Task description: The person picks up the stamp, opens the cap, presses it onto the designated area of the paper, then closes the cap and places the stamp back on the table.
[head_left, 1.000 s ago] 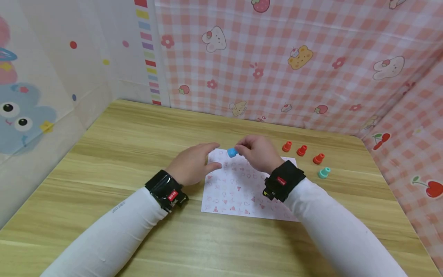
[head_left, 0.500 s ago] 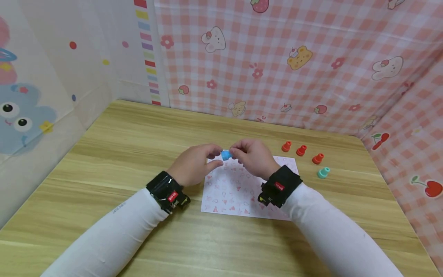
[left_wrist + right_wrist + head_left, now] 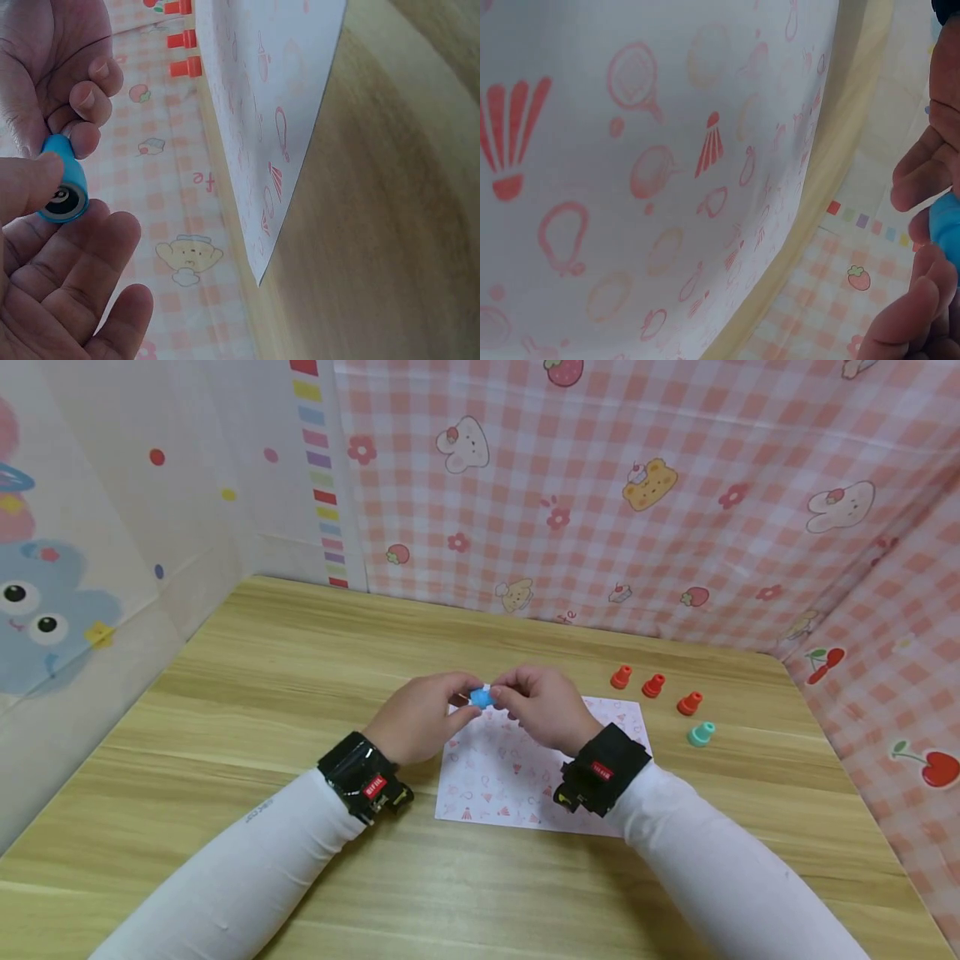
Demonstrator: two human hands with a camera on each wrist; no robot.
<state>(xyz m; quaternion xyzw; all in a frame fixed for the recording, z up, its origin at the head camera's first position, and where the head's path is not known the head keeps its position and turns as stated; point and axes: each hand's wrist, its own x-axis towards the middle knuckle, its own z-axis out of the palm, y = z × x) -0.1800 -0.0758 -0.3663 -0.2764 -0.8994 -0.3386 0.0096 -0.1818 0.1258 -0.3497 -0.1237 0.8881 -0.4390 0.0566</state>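
A small blue toy stamp (image 3: pixel 481 697) is held between both hands, over the far left part of a printed paper sheet (image 3: pixel 525 777). My right hand (image 3: pixel 546 706) pinches its narrow handle end. At the wider end, the thumb and fingers of my left hand (image 3: pixel 420 714) close around it. In the left wrist view the round dark face of the stamp (image 3: pixel 64 201) shows, with a pale mark on it; the left thumb lies against its side. The right wrist view shows only a piece of the blue stamp (image 3: pixel 946 229) between the fingers.
Three red stamps (image 3: pixel 653 685) and a teal stamp (image 3: pixel 702 734) stand in a slanting row right of the paper. Patterned cloth (image 3: pixel 570 527) hangs behind the wooden table (image 3: pixel 337 627) and at its sides. The paper carries red and yellow prints of rackets and shuttlecocks.
My right hand has moved left and slightly nearer, bringing the blue stamp between the left thumb and fingers. The left hand has hardly moved; the other stamps stay put.
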